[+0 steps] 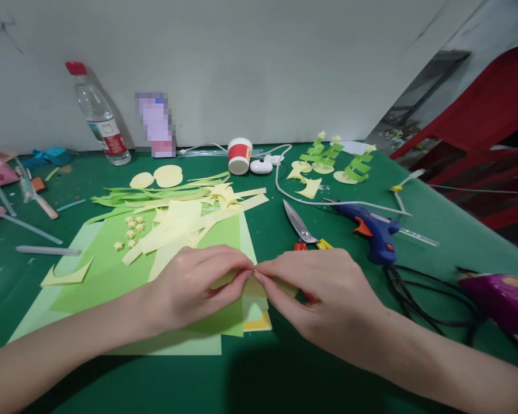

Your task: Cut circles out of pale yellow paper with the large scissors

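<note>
My left hand (pixel 205 282) and my right hand (pixel 323 287) meet at the fingertips above the front of the paper stack. Both are closed in a pinch on something tiny and pale, mostly hidden by the fingers. Under and behind the left hand lie green paper sheets (pixel 99 276), with pale yellow paper strips (pixel 179 221) heaped on top. Several small folded paper stars (pixel 131 234) rest on the green sheet. Scissors (pixel 301 223) with red and yellow handles lie just beyond my right hand, which partly covers them.
Right of my hands are a blue glue gun (pixel 373 230) with black cables and a purple tool (pixel 501 296). Small green paper stands topped with stars (pixel 330 155) stand at the back right. A paper cup (pixel 239 156), a water bottle (pixel 99 118) and a phone (pixel 157 126) line the wall.
</note>
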Demonstrator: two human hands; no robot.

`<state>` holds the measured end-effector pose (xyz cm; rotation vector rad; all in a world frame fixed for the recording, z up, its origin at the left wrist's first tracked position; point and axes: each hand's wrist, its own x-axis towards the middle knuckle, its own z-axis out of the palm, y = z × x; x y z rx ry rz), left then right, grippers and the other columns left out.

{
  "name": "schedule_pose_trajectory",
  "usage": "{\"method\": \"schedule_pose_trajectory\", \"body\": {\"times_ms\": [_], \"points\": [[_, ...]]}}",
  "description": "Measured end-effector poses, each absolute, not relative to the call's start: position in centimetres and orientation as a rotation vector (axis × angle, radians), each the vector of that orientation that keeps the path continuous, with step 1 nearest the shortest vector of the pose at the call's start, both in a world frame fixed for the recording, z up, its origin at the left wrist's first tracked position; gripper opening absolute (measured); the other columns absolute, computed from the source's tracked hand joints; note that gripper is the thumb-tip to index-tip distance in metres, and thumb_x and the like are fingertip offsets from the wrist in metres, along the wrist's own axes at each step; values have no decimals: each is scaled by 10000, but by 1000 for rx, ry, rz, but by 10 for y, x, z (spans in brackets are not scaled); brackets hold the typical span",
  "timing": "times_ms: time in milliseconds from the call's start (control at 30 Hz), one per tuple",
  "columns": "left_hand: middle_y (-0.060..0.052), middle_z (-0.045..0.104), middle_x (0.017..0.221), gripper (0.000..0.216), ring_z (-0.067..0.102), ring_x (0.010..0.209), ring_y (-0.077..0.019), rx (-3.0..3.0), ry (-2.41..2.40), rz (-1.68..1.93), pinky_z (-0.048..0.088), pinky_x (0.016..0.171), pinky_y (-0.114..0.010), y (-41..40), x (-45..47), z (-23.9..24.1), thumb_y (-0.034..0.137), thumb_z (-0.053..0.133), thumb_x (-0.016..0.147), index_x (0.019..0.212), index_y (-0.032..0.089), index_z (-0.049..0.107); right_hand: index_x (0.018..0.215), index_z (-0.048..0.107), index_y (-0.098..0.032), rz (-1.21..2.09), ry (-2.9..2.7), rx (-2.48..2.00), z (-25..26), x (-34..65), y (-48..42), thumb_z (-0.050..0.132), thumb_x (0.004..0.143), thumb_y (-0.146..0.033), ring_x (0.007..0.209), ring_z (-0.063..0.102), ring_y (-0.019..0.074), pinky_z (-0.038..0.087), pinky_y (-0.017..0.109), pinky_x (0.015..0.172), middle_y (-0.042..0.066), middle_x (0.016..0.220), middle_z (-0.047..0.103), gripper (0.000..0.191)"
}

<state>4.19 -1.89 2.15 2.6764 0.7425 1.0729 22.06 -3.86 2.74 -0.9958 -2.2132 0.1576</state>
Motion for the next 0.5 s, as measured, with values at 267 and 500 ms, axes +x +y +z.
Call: {"method": "schedule_pose_trajectory", "body": {"times_ms": [267, 500], "points": [[-20, 686, 737, 65, 643, 638, -93, 2791, 737, 1048, 474, 509, -154, -17, 40, 16, 110, 510, 832, 874, 129, 554, 650, 687, -138, 173, -2240, -1010, 27, 222, -39, 500, 776, -93, 448, 567, 146, 389, 269, 439, 18, 533, 665, 230], [-9, 682, 734, 96, 636, 626, -98, 2903, 721, 1118, 449, 474, -163, -15, 38, 10, 98, 562, 784, 873, 133, 549, 628, 688, -122, 38, -2270, -897, 25, 223, -39, 533, 754, -50, 452, 567, 143, 384, 281, 440, 48, 574, 688, 212]]}}
